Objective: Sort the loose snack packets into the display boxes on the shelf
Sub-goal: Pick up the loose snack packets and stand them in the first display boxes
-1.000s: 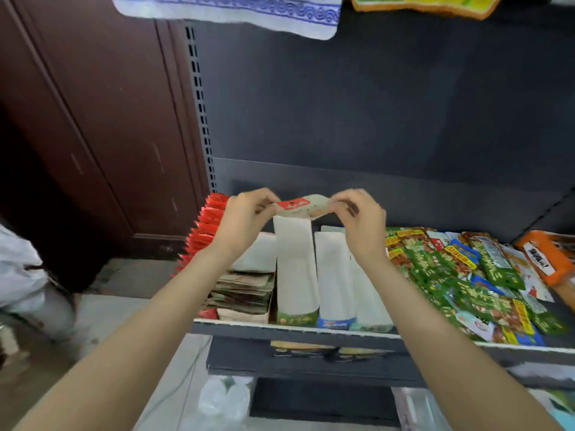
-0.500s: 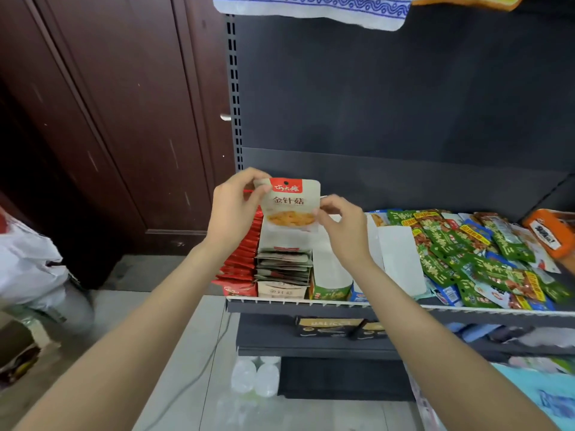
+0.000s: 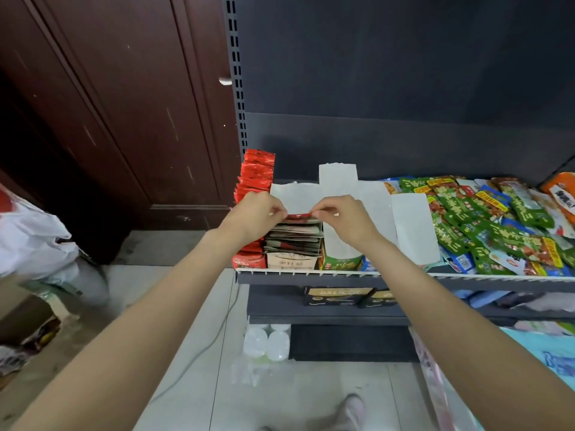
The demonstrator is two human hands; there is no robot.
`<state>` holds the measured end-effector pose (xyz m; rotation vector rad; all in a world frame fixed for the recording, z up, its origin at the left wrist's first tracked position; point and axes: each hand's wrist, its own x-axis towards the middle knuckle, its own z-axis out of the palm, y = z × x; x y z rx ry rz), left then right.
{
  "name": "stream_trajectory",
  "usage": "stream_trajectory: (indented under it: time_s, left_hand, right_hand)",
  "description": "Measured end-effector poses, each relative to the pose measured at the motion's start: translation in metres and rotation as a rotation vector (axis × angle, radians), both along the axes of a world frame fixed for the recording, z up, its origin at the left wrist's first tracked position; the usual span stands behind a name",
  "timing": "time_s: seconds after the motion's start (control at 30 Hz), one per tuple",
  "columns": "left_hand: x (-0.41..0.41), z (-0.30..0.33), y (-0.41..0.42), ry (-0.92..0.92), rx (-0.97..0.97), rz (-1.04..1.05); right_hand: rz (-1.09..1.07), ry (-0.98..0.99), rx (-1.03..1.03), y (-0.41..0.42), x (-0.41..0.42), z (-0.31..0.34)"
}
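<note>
The flat, red-topped foil snack packet (image 3: 299, 216) lies face-up on top of the stack of like packets in the open beige cardboard display box (image 3: 291, 261) at the left of the grey metal shelf (image 3: 404, 276), and both hands are on it: the left hand (image 3: 253, 214) pinches its near-left corner between thumb and curled fingers, and the right hand (image 3: 343, 220) pinches the right corner the same way. Such a packet is probably very light and thin, limp rather than stiff, with a slick film skin that slides easily over its neighbours; it bends if gripped in the middle, so the sealed top edge and corners look like the sound places to hold it. It seems hardly fragile, though the seams may crumple if jammed against the box wall. The stack beneath looks uneven and could shift under a careless push. A row of red packets (image 3: 255, 181) stands just left of the box, and a heap of loose green packets (image 3: 485, 219) lies well apart at the right of the shelf.
</note>
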<state>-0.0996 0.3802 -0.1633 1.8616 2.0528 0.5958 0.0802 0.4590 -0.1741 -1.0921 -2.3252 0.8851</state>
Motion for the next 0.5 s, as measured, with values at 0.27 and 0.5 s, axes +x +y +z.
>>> stream_trajectory:
  time_s: [0.27,0.5]
  left_hand:
    - [0.059,0.011,0.042,-0.145,0.202,0.022]
    - [0.167,0.010,0.140,-0.318,0.139,-0.029]
  right_hand:
    - [-0.159,0.256,-0.019,0.035,0.056,0.014]
    - [-0.387,0.164,0.070,0.126,0.147,0.001]
